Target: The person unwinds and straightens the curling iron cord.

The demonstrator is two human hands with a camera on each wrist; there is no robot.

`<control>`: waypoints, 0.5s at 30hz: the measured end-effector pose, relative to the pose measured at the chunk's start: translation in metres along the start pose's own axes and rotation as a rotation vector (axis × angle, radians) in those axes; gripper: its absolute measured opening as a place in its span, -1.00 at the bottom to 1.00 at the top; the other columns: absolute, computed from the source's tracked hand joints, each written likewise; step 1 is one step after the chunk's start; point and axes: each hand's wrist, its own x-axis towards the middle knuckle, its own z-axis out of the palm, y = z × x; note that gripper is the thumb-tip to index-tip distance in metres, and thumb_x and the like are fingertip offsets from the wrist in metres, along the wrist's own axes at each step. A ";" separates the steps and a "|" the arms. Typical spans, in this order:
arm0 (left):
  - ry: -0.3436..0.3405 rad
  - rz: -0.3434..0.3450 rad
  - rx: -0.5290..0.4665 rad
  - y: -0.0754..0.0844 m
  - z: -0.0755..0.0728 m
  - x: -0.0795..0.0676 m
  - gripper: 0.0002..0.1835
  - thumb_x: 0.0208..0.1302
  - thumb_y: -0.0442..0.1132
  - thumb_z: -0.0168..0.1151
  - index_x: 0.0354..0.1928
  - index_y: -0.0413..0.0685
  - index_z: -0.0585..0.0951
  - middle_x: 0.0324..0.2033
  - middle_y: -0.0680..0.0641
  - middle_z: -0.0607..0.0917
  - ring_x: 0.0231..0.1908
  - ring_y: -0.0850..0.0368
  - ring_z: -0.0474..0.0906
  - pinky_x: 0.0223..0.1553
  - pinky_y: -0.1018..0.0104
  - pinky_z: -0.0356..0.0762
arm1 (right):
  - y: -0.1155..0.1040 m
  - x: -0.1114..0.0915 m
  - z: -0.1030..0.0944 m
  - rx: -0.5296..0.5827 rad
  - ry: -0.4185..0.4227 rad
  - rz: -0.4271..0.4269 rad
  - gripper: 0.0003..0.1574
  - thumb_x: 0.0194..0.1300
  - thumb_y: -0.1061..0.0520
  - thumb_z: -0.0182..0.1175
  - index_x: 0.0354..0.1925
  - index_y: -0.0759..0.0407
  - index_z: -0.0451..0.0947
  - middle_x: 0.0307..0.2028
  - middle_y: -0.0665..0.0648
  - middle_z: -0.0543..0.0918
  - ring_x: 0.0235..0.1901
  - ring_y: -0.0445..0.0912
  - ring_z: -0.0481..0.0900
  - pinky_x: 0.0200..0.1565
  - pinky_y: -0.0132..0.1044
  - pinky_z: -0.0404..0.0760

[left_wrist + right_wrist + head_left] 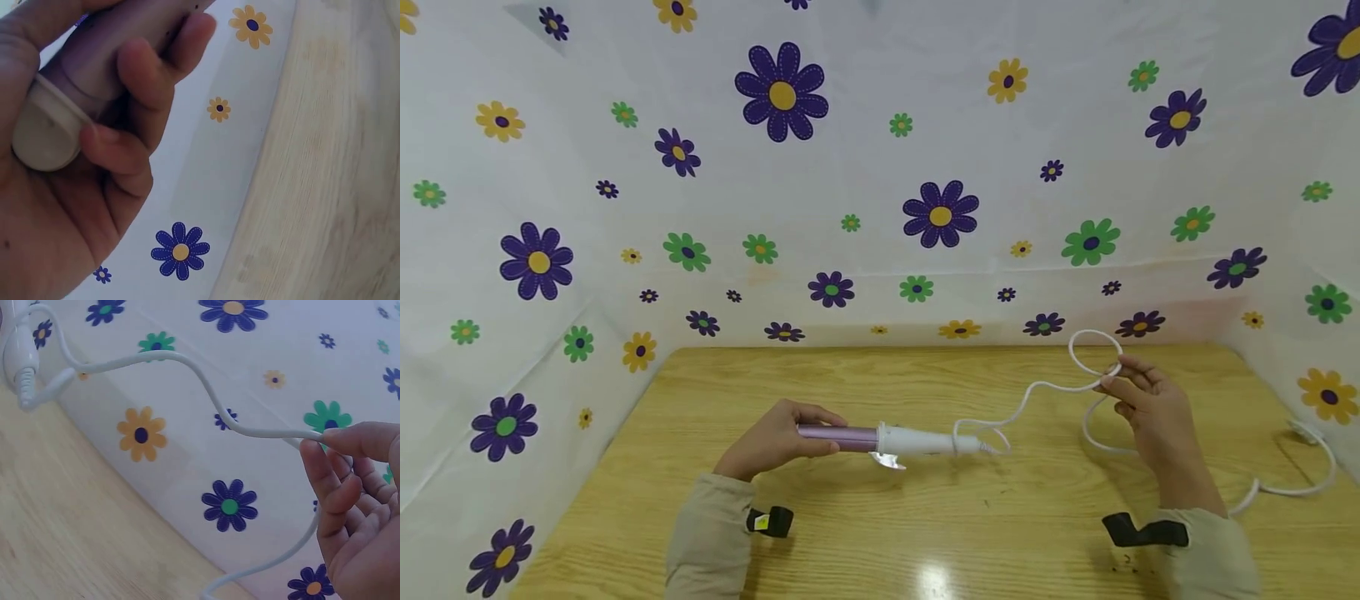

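Note:
A pink and white curling iron (pixel 887 438) is held level just above the wooden table (pixel 880 533). My left hand (pixel 778 437) grips its pink barrel end (pixel 81 81), fingers curled round it. A white cord (pixel 1045 387) runs from the white handle to my right hand (pixel 1138 396), which pinches it between thumb and fingertips (pixel 315 447), with a small loop (pixel 1093 350) standing above the hand. The cord (pixel 187 362) curves away to the handle end (pixel 19 356) in the right wrist view. More cord trails right across the table (pixel 1292 487).
White cloth walls printed with purple, green and yellow flowers (pixel 782 92) close in the table at the back and on both sides. Black wrist straps (pixel 771 521) sit on both beige sleeves.

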 end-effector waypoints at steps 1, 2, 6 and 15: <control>0.014 -0.007 0.005 -0.001 0.000 0.000 -0.61 0.08 -0.05 0.45 -0.04 0.02 0.70 -0.09 -0.16 0.69 -0.30 0.10 0.52 -0.37 0.31 0.52 | -0.001 -0.001 -0.003 0.024 -0.009 0.001 -0.69 0.35 0.36 0.09 -0.02 0.05 0.41 -0.30 -0.08 0.67 -0.32 -0.26 0.67 -0.40 -0.50 0.45; 0.031 -0.018 0.005 -0.001 -0.001 -0.001 -0.61 0.08 -0.04 0.45 -0.04 0.04 0.71 -0.08 -0.16 0.69 -0.28 0.09 0.53 -0.35 0.31 0.52 | -0.003 -0.001 -0.006 0.042 -0.019 0.002 -0.69 0.36 0.38 0.07 -0.03 0.04 0.43 -0.30 -0.08 0.67 -0.32 -0.25 0.67 -0.41 -0.50 0.45; 0.103 -0.053 -0.004 -0.005 -0.005 -0.004 -0.61 0.07 -0.04 0.44 -0.03 0.02 0.70 -0.03 -0.18 0.66 -0.18 0.03 0.53 -0.25 0.27 0.54 | -0.004 -0.003 -0.022 0.071 -0.083 0.008 -0.65 0.39 0.42 -0.02 -0.05 0.04 0.51 -0.30 -0.04 0.67 -0.33 -0.22 0.67 -0.45 -0.47 0.42; 0.153 -0.088 -0.060 -0.013 -0.012 -0.006 -0.58 0.10 -0.10 0.43 0.01 -0.09 0.67 -0.04 -0.23 0.65 -0.26 0.05 0.55 -0.25 0.13 0.56 | 0.007 -0.009 -0.071 0.130 -0.319 0.032 -0.52 0.45 0.45 -0.25 0.00 0.12 0.53 -0.22 0.01 0.67 -0.27 -0.17 0.67 -0.40 -0.46 0.48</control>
